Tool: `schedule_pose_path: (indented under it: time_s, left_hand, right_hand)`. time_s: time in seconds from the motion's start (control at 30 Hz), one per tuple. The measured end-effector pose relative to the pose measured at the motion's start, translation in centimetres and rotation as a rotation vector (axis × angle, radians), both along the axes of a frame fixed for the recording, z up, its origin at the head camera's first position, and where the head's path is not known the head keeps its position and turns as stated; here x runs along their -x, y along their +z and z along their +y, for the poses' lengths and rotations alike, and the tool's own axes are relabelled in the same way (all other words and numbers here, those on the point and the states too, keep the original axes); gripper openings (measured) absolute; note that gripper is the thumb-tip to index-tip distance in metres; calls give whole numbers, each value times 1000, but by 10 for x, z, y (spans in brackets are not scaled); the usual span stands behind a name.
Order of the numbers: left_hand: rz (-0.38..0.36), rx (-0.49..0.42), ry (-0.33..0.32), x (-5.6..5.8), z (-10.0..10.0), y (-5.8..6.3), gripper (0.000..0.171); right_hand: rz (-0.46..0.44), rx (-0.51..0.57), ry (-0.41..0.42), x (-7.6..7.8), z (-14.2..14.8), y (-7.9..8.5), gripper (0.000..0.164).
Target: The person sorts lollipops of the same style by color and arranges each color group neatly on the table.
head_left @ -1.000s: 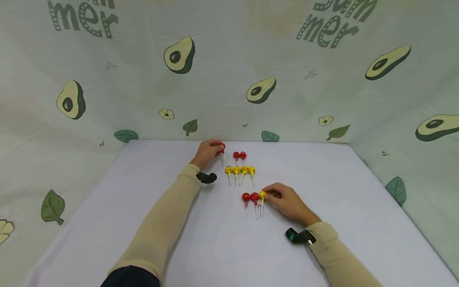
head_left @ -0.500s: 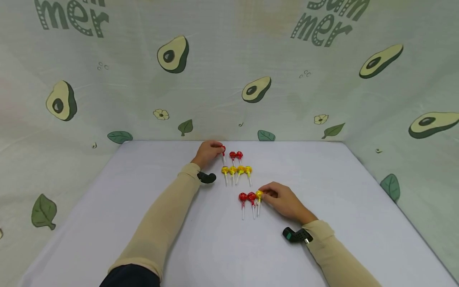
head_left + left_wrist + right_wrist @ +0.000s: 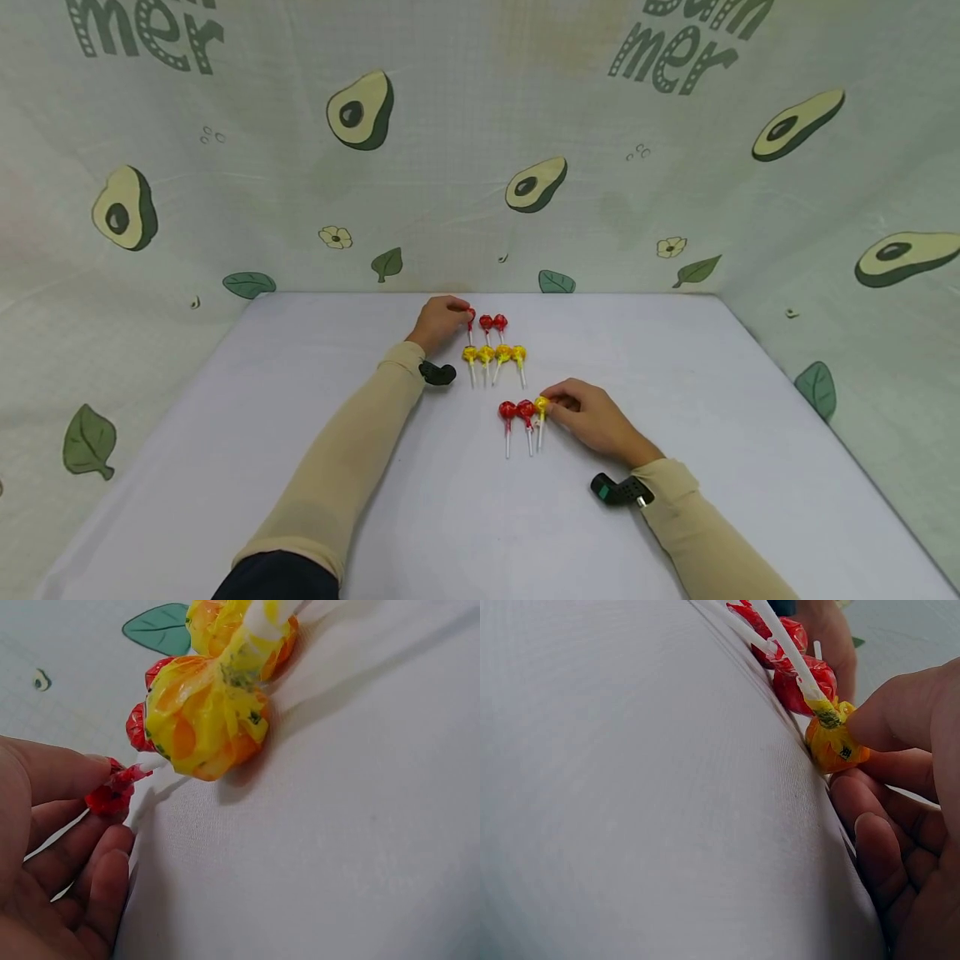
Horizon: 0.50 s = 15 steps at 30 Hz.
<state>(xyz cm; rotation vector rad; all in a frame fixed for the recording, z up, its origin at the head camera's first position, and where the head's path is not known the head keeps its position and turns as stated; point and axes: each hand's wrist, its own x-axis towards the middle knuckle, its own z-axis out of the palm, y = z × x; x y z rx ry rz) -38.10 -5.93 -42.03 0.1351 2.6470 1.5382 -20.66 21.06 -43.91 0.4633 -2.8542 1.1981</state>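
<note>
At the far side of the table, my left hand (image 3: 440,322) pinches the head of a red lollipop (image 3: 110,796) between thumb and fingers. Two more red lollipops (image 3: 493,322) lie just right of it. Below them is a row of several yellow lollipops (image 3: 486,354), close to the camera in the left wrist view. Nearer to me, my right hand (image 3: 596,417) pinches the head of a yellow lollipop (image 3: 835,746). Beside that one, on its left, lie two red lollipops (image 3: 516,410) with their sticks toward me.
A white cloth covers the table (image 3: 420,517). Behind and at the sides hangs a pale curtain (image 3: 450,125) printed with avocados and leaves. Each wrist carries a black camera, as on the left wrist (image 3: 438,373).
My left hand has brought its red lollipop slightly toward me and closer to the two other red ones. My right hand keeps its pinch on the yellow lollipop. The head view shifted a little.
</note>
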Motion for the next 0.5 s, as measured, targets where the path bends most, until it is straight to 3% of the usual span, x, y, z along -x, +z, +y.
schedule_pose_path:
  time_s: [0.5]
  left_hand:
    - [-18, 87, -32, 6, 1, -5, 26]
  right_hand:
    - [7, -11, -2, 2, 1, -2, 17]
